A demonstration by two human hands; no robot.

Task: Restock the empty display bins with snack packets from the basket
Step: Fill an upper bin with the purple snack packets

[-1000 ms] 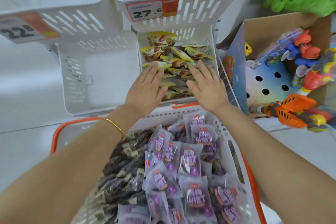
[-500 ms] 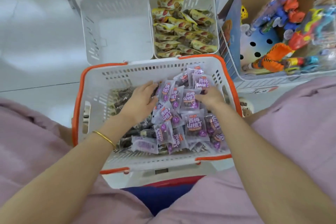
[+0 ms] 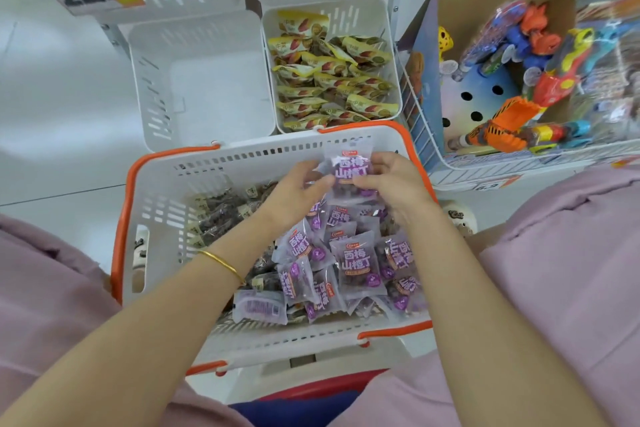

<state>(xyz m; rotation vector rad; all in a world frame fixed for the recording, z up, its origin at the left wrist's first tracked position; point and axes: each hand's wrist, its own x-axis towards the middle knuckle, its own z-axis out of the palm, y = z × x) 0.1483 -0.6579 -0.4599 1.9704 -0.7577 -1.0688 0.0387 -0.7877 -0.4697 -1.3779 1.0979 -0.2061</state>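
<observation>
Purple-printed plastic snack packet (image 3: 349,173) looks light, soft, slippery; left hand (image 3: 294,192) and right hand (image 3: 393,184) pinch its side edges

Glossy film packets (image 3: 360,267), slotted plastic basket (image 3: 242,163)

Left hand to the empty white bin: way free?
Probably yes. The left hand holds a purple packet with the right hand just above the basket; only the basket's rim lies between it and the open-topped empty bin.
</observation>
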